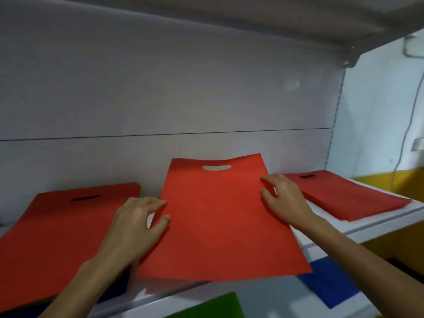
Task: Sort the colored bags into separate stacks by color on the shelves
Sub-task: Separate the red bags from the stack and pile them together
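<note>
White shelf (378, 223); left hand (135, 223) and right hand (284, 198) pinch the red bag (218, 221) by its sides. Probably best laid flat, corners squared.

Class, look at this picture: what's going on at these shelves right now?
A person holds one red bag by its side edges, left hand on the left edge and right hand on the right, over the middle of the shelf. More red bags lie on either side: a left stack and a right stack. A blue bag and a green bag show on the level below.
</note>
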{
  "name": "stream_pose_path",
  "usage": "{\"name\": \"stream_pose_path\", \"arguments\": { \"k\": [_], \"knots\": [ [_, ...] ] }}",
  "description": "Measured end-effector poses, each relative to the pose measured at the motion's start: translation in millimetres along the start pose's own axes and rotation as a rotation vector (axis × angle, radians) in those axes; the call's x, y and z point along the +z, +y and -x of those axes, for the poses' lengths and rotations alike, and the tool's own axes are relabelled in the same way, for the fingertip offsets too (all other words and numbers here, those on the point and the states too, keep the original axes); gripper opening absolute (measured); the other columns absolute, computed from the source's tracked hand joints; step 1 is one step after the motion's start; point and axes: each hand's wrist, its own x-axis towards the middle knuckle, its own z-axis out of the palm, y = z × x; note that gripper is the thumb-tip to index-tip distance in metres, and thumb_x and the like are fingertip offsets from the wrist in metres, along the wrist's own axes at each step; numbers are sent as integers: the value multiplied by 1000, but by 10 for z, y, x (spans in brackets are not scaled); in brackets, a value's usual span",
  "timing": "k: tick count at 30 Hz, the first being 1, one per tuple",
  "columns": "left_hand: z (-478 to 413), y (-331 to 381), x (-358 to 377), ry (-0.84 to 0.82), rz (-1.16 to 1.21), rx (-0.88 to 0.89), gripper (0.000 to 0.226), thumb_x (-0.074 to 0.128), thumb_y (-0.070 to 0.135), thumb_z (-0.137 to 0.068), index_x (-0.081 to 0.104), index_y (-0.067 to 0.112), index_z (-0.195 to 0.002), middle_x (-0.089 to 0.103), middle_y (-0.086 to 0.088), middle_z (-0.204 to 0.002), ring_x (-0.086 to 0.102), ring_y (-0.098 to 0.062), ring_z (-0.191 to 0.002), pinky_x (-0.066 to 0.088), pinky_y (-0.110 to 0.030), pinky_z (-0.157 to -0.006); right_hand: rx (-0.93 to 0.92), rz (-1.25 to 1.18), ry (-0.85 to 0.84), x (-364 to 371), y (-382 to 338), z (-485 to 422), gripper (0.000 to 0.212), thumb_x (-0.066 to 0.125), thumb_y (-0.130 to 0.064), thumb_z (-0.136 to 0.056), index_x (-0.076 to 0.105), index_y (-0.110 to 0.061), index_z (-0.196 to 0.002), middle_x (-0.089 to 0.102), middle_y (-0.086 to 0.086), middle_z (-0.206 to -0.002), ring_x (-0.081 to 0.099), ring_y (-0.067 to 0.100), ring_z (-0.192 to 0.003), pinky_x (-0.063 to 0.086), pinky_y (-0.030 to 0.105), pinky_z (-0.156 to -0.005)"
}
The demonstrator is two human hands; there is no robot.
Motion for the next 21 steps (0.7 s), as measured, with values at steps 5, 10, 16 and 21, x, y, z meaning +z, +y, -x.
{"name": "stream_pose_path", "arguments": {
  "k": [5, 10, 16, 21],
  "knots": [
    [-129, 1002, 580, -50, 98, 73, 64, 35, 55, -70, 71, 14, -104, 69, -4, -101, 60, -29, -96, 45, -38, -84, 39, 119, -10, -742, 957, 271, 41, 58, -16, -88, 54, -3, -126, 56, 15, -125, 50, 28, -117, 33, 30, -99],
    [-236, 1867, 1074, -124, 111, 180, 64, 34, 54, -71, 69, 14, -106, 69, -2, -102, 60, -28, -96, 49, -42, -82, 100, 194, -60, -1344, 1759, 485, 48, 58, -16, -88, 47, -2, -133, 50, 15, -132, 45, 28, -122, 31, 29, -101],
    [-581, 2574, 1403, -111, 151, 263, 64, 28, 52, -76, 68, 14, -109, 68, -1, -103, 59, -28, -98, 48, -44, -82, 140, 263, -91, -1758, 2445, 458, 56, 56, -18, -90, 37, -2, -139, 40, 14, -142, 36, 26, -131, 22, 24, -106],
    [-917, 2867, 1737, -177, 103, 321, 78, 19, 62, -71, 63, 17, -117, 63, 1, -113, 53, -24, -107, 43, -40, -91, 156, 286, -122, -1812, 2882, 214, 58, 53, -21, -92, 29, -3, -142, 32, 13, -148, 30, 25, -134, 15, 20, -104]
  ]
}}
